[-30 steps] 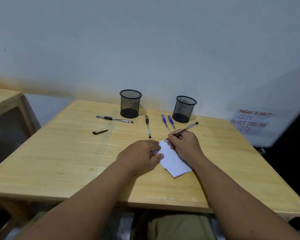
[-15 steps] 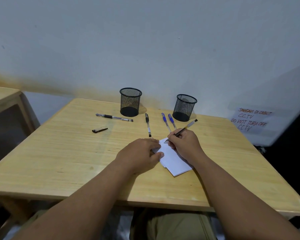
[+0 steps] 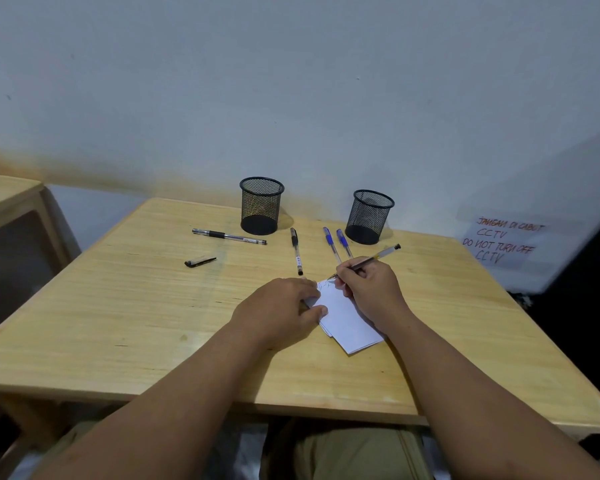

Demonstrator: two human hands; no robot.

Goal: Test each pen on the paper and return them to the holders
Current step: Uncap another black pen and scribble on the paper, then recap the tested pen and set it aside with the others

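Observation:
My right hand (image 3: pixel 369 287) grips a clear pen (image 3: pixel 381 254) with its tip on the far corner of a small stack of white paper (image 3: pixel 349 322), where faint scribbles show. My left hand (image 3: pixel 281 308) presses the paper's left edge with curled fingers. Two black mesh holders (image 3: pixel 261 206) (image 3: pixel 370 216) stand near the wall; they look empty. On the table lie a black-grip pen (image 3: pixel 229 236), a second black pen (image 3: pixel 296 251), two blue pens (image 3: pixel 331 244) (image 3: pixel 343 241) and a black cap (image 3: pixel 200 261).
The wooden table (image 3: pixel 136 306) stands against a white wall. A second wooden table (image 3: pixel 7 199) is at the left. A handwritten CCTV notice (image 3: pixel 503 242) hangs on the wall at the right.
The pen in my right hand has shifted slightly on the paper's corner and scribbles now show there. My left hand stays on the paper.

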